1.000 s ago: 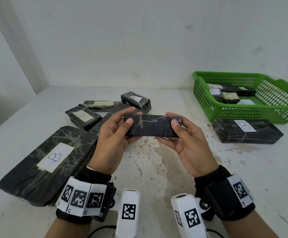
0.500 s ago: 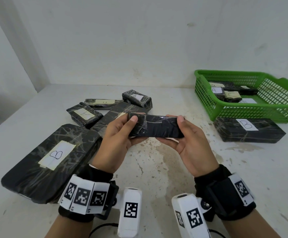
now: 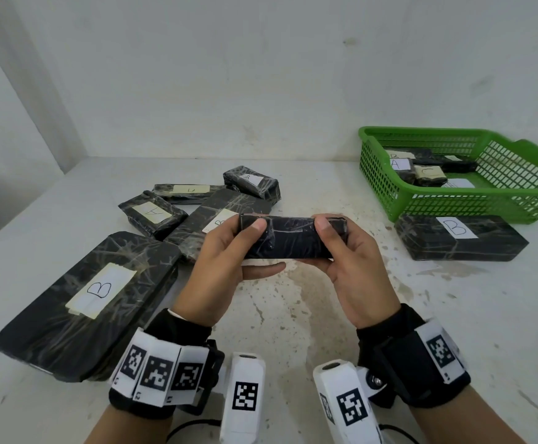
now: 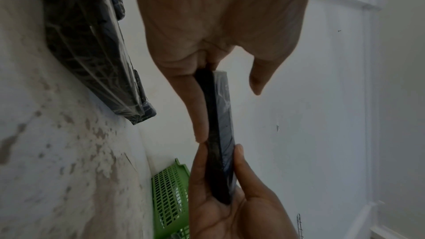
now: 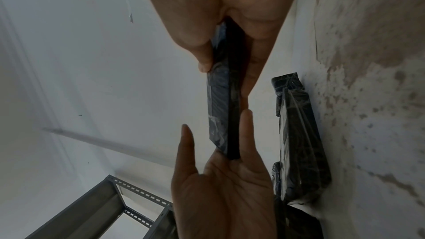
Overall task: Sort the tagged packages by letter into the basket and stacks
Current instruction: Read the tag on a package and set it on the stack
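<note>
Both hands, left [image 3: 226, 267] and right [image 3: 354, 267], thumbs on top and fingers beneath, gripped one black package [image 3: 293, 237] by its ends above the table [image 3: 293, 315], with six labelled packages lying loose and several more in one green basket [image 3: 453, 203].

Left of table [image 3: 293, 331]: large B package [image 3: 88, 302], smaller packages [image 3: 197, 203] behind it
Right: basket [image 3: 453, 203] holding packages, B package [image 3: 459, 237] just before it
Centre: held package [image 3: 290, 238] above table
</note>
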Tool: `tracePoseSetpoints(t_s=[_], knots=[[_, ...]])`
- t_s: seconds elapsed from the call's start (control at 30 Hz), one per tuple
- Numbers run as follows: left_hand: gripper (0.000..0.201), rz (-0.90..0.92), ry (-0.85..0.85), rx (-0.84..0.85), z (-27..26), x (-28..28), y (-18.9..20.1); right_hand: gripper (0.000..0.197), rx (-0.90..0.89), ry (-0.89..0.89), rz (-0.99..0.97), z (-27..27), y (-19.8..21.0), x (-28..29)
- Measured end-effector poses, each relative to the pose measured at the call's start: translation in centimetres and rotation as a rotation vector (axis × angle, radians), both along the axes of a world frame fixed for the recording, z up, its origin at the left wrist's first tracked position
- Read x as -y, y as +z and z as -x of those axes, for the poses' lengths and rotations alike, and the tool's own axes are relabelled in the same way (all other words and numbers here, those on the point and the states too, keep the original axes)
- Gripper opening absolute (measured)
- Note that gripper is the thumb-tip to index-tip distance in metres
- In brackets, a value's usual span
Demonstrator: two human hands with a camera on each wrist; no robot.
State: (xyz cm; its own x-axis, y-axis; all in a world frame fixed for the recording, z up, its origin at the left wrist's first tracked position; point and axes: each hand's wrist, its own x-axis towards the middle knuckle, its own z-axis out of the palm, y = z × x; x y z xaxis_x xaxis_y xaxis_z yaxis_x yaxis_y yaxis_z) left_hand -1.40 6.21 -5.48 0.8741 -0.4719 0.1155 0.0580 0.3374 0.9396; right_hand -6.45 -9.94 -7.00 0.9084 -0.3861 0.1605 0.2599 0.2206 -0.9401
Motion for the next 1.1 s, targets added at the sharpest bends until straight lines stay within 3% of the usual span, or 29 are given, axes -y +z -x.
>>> tracePoseSetpoints(t_s=[0.1, 0.23, 0.37, 0.53, 0.7, 0.93, 1.1], knots=[[0.039, -0.050, 0.089, 0.012, 0.27, 0.43, -0.15, 0.037, 0.011, -0.014, 0.040, 0.03, -0.14, -0.14], [0.020, -0.068, 0.211, 0.052, 0.29, 0.87, -0.80, 0.032, 0.000, 0.005, 0.044, 0.18, -0.04, -0.43], [0.021, -0.054, 0.174, 0.033, 0.58, 0.90, -0.51, 0.038, 0.016, -0.052, 0.086, 0.40, 0.04, -0.43], [0.036, -0.050, 0.101, 0.020, 0.93, 0.85, -0.21, 0.043, 0.006, -0.148, 0.167, 0.21, -0.37, -0.43], [0.016, -0.057, 0.145, 0.057, 0.77, 0.91, -0.47, 0.046, 0.006, -0.100, 0.142, 0.30, -0.04, -0.49], [0.029, 0.051, 0.041, 0.046, 1.08, 0.56, 0.10, 0.046, 0.042, -0.117, 0.155, 0.33, 0.12, -0.36], [0.036, 0.059, 0.085, 0.058, 0.77, 0.48, -0.16, 0.055, 0.024, -0.038, 0.124, 0.28, 0.18, -0.10]])
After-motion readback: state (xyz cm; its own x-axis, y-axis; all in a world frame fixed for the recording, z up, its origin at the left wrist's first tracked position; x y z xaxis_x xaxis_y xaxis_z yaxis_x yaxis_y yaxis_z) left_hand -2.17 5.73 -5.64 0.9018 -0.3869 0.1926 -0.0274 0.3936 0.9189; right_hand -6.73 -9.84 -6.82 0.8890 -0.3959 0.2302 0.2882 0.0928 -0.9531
